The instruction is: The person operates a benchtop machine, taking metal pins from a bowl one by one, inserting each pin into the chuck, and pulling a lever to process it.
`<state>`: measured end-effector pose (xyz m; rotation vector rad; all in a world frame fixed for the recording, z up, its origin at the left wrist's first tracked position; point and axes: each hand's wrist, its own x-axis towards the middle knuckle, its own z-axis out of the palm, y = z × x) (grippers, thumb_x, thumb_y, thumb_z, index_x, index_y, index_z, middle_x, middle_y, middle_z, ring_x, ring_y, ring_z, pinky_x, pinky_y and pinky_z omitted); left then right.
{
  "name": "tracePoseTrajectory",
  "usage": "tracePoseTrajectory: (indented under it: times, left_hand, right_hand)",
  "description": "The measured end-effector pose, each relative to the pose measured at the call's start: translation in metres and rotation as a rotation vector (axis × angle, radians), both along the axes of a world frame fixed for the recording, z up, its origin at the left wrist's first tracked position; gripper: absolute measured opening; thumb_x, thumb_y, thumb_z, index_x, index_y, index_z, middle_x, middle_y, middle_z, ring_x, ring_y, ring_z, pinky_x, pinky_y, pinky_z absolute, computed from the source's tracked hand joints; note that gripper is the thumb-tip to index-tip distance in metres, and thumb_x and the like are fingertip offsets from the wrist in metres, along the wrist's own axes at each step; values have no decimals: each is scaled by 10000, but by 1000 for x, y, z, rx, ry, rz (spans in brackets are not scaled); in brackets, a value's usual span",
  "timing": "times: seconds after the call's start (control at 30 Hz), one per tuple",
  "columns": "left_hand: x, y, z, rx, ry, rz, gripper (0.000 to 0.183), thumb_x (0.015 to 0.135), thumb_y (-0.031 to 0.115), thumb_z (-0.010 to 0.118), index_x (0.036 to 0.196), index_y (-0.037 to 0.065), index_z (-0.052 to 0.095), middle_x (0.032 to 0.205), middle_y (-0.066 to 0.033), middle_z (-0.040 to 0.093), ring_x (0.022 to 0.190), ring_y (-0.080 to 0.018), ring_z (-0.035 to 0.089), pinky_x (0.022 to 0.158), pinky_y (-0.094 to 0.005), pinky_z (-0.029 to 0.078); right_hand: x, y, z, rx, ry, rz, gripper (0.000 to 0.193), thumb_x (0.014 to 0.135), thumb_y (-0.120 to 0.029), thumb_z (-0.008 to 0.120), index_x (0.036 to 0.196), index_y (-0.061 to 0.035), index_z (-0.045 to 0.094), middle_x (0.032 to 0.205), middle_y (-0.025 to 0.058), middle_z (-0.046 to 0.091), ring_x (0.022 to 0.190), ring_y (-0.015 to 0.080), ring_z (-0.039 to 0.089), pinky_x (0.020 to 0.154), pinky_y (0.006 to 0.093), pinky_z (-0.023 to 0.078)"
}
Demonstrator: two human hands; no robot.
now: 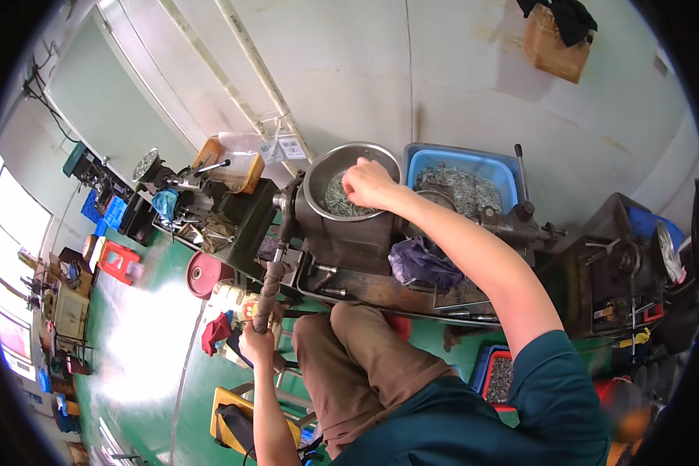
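A round steel bowl of small metal pieces is reached into by the right hand, fingers curled over them; whether any are pinched cannot be told. Behind it, a blue plastic crate is filled with similar metal parts. The long dark machine lever is clenched by the left hand.

Silver bowl, blue crate

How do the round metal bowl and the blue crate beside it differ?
The metal bowl is round and silvery grey; the blue crate is rectangular plastic. The right hand reaches into the bowl, while the crate goes untouched. Both hold heaps of small metal parts.
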<state>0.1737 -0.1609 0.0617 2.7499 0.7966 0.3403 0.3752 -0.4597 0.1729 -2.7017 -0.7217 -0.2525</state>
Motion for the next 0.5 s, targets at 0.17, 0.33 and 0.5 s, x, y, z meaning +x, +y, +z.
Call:
tracePoseTrajectory:
  times: [0.17, 0.33, 0.5]
  left_hand:
    - [0, 0, 0, -9, -8, -5, 161, 615, 175, 589, 715, 53, 560, 682, -180, 574, 678, -355, 554, 597, -419, 439]
    - [0, 0, 1, 3, -2, -9, 161, 625, 184, 577, 708, 47, 556, 680, -184, 572, 675, -357, 552, 596, -421, 437]
    - [0, 0, 1, 7, -9, -13, 163, 627, 188, 577, 709, 49, 555, 678, -182, 572, 672, -354, 554, 599, -419, 440]
  right_hand:
    - [0, 15, -5, -226, -22, -18, 86, 590, -68, 577, 668, -69, 611, 732, 70, 598, 831, 218, 506, 677, 349, 381]
    - [-2, 11, 4, -274, -74, -11, 85, 593, -83, 582, 671, -89, 615, 736, 60, 598, 840, 208, 510, 701, 351, 368]
    - [2, -41, 28, 162, 111, -115, 97, 540, -163, 594, 620, -107, 592, 665, 75, 586, 671, 229, 571, 588, 346, 445]
